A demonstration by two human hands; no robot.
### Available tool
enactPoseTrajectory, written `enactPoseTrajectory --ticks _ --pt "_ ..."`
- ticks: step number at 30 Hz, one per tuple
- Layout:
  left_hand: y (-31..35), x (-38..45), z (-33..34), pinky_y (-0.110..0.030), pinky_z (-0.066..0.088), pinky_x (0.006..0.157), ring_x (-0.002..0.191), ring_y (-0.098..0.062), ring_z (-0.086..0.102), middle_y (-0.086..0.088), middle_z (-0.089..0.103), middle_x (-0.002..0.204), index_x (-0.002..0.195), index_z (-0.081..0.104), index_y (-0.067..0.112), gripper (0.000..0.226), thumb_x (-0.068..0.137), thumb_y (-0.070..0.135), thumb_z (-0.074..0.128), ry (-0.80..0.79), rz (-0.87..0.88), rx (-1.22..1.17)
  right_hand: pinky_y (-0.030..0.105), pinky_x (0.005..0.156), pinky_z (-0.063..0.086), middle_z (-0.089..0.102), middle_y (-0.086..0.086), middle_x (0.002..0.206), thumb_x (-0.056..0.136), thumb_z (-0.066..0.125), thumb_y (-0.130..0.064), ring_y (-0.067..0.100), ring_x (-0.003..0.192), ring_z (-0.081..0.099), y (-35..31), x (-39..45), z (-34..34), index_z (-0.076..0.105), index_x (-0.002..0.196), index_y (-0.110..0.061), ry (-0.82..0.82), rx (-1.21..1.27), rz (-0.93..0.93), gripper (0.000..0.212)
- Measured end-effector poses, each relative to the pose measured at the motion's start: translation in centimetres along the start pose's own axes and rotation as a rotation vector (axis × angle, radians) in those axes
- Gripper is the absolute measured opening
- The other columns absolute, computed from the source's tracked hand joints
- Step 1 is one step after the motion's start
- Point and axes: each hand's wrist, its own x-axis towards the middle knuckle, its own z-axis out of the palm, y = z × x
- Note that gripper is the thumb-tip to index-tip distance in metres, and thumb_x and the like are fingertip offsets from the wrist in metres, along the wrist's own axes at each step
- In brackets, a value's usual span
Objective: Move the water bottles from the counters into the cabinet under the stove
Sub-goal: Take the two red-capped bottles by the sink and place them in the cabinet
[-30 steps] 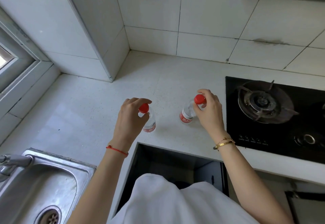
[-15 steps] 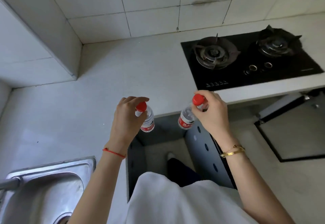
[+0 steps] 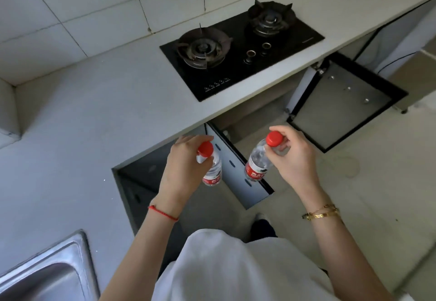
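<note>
The left hand [image 3: 186, 166] curls its fingers round the neck of one water bottle [image 3: 211, 168], just under the red cap, and holds it upright in the air. The right hand [image 3: 295, 156] pinches the neck of the second water bottle [image 3: 256, 163] between thumb and fingers below its red cap; this bottle tilts, its base swung toward 8 o'clock from the hand. Both bottles are clear with red labels low on the body, and neither touches the counter [image 3: 94, 116]. They hang near each other but apart, out past the counter's front edge.

A red string bracelet [image 3: 162, 213] sits on the left wrist and gold bracelets [image 3: 322, 213] on the right.

Under the bottles stands an open cabinet door [image 3: 238, 173], pale with dark slots, seen edge-on between the two hands. At 7 o'clock from the left hand lies a dark open cabinet space under the counter. At 1 o'clock from the right hand, a second open door [image 3: 342, 102] with a black frame swings out over the floor [image 3: 377, 182], and between the two doors is the open cabinet [image 3: 254, 121] below the stove [image 3: 238, 48].

The stove, black glass with two burners, is set in the counter at 12 o'clock from the hands. White wall tiles [image 3: 82, 10] rise behind it. At 7 o'clock, in the lower left corner, the rim of a steel sink [image 3: 47, 265] shows. The person's white top [image 3: 236, 265] fills the bottom middle, with a dark shoe [image 3: 262, 227] just above it on the floor.
</note>
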Motion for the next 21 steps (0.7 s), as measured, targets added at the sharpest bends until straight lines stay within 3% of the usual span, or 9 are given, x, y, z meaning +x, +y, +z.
enactPoseTrajectory --ticks 4,8,13,16,21 --pt "4.1 1.5 4.0 -0.021 0.045 0.086 0.104 -0.017 0.062 0.001 0.070 0.114 0.117 0.067 0.022 0.040 0.078 0.014 0.076 -0.044 0.048 0.003 -0.001 0.068 0.036 0.066 0.001 0.096 0.073 0.077 -0.009 -0.004 0.076 0.054 4.0 0.7 -3.6 0.065 0.108 -0.019 0.048 -0.027 0.031 0.039" --pt "8.7 3.5 8.6 -0.013 0.038 0.082 0.102 -0.015 0.060 0.002 0.069 0.111 0.114 0.068 0.022 0.039 0.078 0.012 0.077 -0.035 0.029 -0.001 0.000 0.070 0.036 0.059 -0.009 0.089 0.075 0.076 -0.011 -0.004 0.076 0.051 8.1 2.9 -7.9 0.065 0.103 -0.016 0.045 -0.016 0.001 0.031" --pt "13.9 6.0 14.2 -0.021 0.046 0.084 0.103 -0.017 0.059 0.002 0.070 0.110 0.113 0.068 0.021 0.037 0.078 0.012 0.076 0.032 -0.071 -0.031 0.011 0.070 0.040 0.053 -0.016 0.083 0.074 0.076 -0.011 0.011 0.075 0.054 14.3 7.3 -12.4 0.063 0.099 -0.019 -0.041 -0.059 -0.063 0.029" --pt "16.3 7.7 16.9 -0.021 0.046 0.084 0.103 -0.017 0.060 0.002 0.070 0.110 0.112 0.068 0.021 0.036 0.079 0.011 0.074 0.073 -0.123 -0.041 0.022 0.074 0.044 0.047 -0.025 0.079 0.073 0.076 -0.007 0.011 0.076 0.051 17.0 10.0 -14.3 0.063 0.099 -0.017 -0.086 -0.074 -0.127 0.030" --pt "19.7 10.7 20.5 -0.022 0.046 0.085 0.103 -0.016 0.059 0.003 0.069 0.109 0.113 0.068 0.021 0.037 0.078 0.009 0.074 0.129 -0.168 -0.059 0.020 0.075 0.042 0.053 -0.019 0.086 0.075 0.074 -0.009 0.011 0.082 0.051 21.2 14.9 -16.5 0.061 0.101 -0.017 -0.161 -0.055 -0.186 0.029"
